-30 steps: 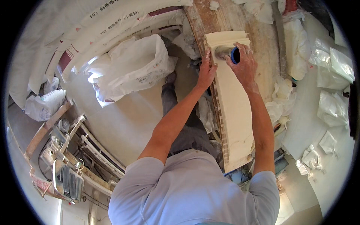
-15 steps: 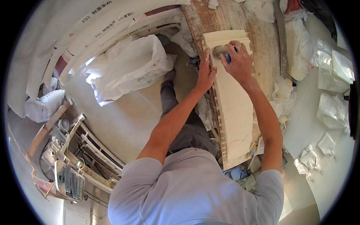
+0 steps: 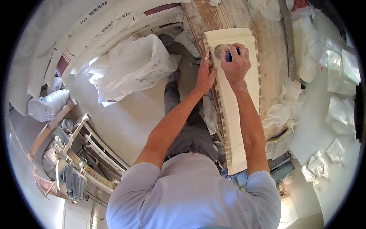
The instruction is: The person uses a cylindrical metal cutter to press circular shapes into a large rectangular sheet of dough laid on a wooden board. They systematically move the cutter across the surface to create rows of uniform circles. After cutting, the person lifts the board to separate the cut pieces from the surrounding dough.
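The long cream moulding (image 3: pixel 238 99) runs lengthwise away from the person, the right hand (image 3: pixel 235 65) at its far end with fingers clamped on a blue tool (image 3: pixel 228 56) (left hand (image 3: pixel 205 74) pressed flat against the near edge, fingers together).

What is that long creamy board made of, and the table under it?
The board looks like cast plaster or a similar moulded stuff: matte, cream, smooth, with neat little blocks along its edges. The table looks like bare wood: brown streaky grain shows, smeared with white dust. Neither is certain from looks alone.

Matt cream plaster moulding (image 3: pixel 236 99) on rough, dusty wooden bench (image 3: pixel 228 15)
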`<state>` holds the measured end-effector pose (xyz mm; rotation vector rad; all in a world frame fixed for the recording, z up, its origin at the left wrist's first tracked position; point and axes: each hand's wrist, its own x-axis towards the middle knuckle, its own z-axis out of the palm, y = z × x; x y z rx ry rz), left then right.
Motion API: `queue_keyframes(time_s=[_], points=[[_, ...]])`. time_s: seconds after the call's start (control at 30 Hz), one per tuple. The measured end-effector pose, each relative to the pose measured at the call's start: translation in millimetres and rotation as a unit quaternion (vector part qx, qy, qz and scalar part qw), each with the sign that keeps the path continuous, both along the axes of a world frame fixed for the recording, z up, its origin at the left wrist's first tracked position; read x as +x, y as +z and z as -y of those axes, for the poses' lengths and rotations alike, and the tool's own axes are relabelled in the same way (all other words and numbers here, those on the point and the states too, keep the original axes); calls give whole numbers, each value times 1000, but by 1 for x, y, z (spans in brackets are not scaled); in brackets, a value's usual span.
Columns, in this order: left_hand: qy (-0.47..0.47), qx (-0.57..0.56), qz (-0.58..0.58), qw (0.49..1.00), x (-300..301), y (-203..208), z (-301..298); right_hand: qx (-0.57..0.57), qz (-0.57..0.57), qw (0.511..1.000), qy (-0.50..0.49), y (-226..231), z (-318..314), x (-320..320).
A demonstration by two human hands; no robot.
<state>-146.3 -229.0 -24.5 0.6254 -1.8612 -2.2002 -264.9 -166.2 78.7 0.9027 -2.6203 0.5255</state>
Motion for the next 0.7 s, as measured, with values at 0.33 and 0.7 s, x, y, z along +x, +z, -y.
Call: queue_keyframes(time_s=[0.33,0.7], points=[[-37,-362,-29,931,5,23,0,-80,7,996,25,54,-27,-21],[-250,-556,29,792,-5,11,3,-49,-11,999,-5,42,-71,-59]])
